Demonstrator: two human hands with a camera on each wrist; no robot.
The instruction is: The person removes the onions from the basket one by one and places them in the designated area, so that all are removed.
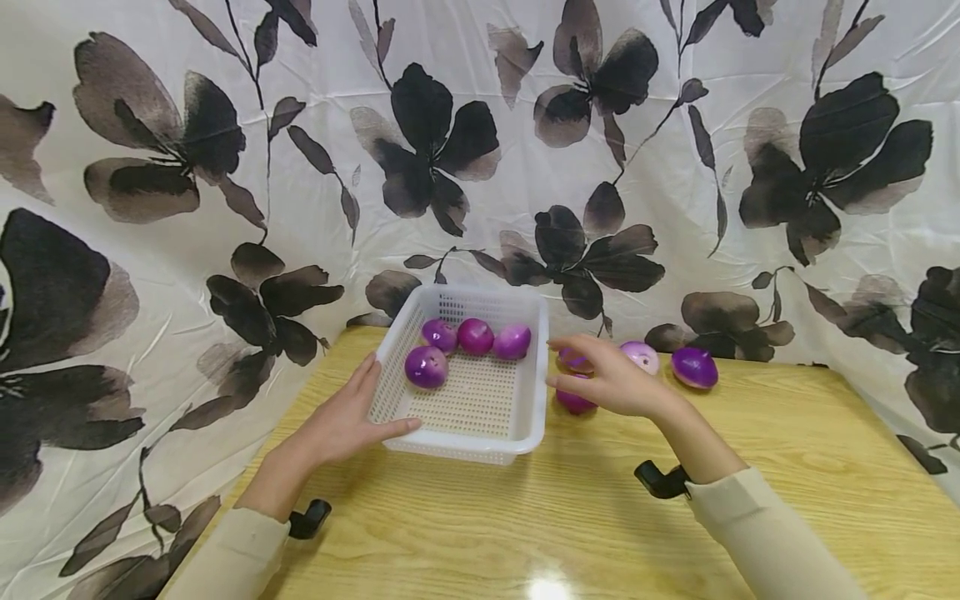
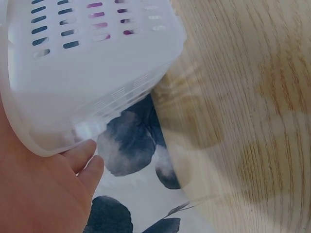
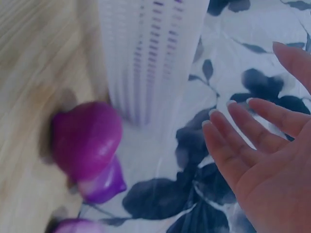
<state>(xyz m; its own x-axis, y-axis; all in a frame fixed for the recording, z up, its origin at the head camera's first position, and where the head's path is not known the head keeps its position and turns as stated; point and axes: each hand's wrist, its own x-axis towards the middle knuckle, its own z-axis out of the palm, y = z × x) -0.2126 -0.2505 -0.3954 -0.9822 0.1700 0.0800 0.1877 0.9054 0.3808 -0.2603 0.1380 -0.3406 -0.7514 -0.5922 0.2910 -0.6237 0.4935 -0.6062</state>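
A white plastic basket with slotted walls sits on the table, with several purple onions inside toward its far end. At its left side my left hand grips the rim, the thumb over the near left corner and the fingers along the outer wall. In the left wrist view the fingertips bend in under the rim. Beside the right wall my right hand hovers with fingers spread and nothing held. It partly hides two onions below it, one of them the dark purple onion nearest the basket.
Farther right on the wooden table lie a pale onion and a dark onion near the back edge. Flower-print cloth hangs behind the table and along its sides.
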